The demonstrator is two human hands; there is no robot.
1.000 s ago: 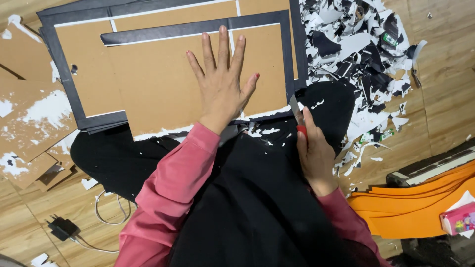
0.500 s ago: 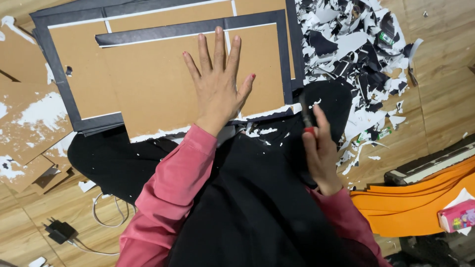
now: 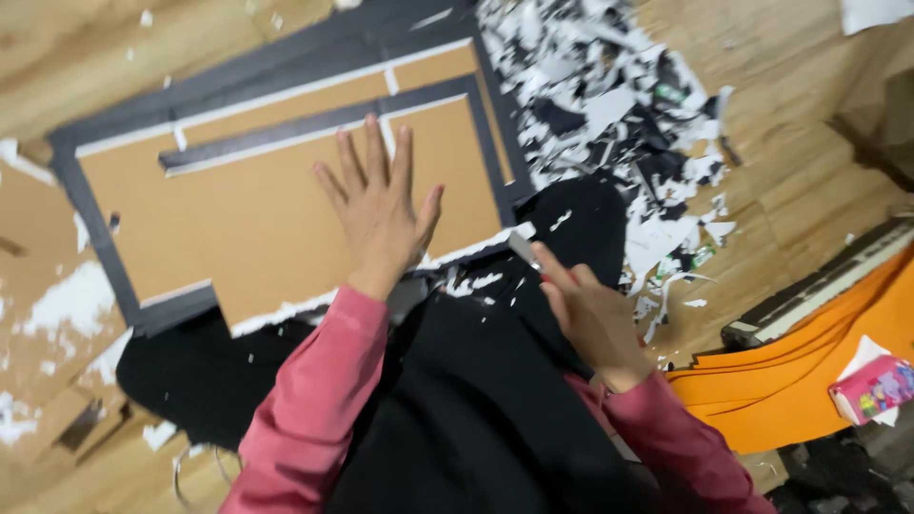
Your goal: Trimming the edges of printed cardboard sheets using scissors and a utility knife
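Head view, looking down at a wooden floor (image 3: 790, 181).

Brown cardboard panel (image 3: 238, 219) lies flat on the floor, upper left of centre. Dark grey border strips run round it, with thin white edging between brown and grey. Its near edge is ragged, torn white.

Left hand (image 3: 381, 214): flat on the panel, palm down, fingers spread and pointing away from the person. It sits on the right half of the panel, near the panel's near edge. Pressing, not gripping. Pink sleeve (image 3: 314, 400) runs back from the wrist.

Right hand (image 3: 595, 319): off the panel, just beyond its near right corner, over black cloth (image 3: 457, 409) across the person's lap. Fingers curled around a slim cutting tool (image 3: 526, 251); a grey blade tip sticks out past the fingertips, toward the panel's near right corner. Whether the tip touches the panel cannot be told; the view is blurred there.

The two hands are apart, left on the board, right beside its corner.

Around:
- Heap of black and white paper scraps (image 3: 628, 124) on the floor right of the panel, reaching the top edge of the view.
- Stack of orange sheets (image 3: 800, 381) at right, near the right hand's wrist side.
- Small pink packet (image 3: 876, 385) lying on the orange stack at the far right edge.
- Peeled brown cardboard pieces (image 3: 48, 314) with white patches along the left edge.
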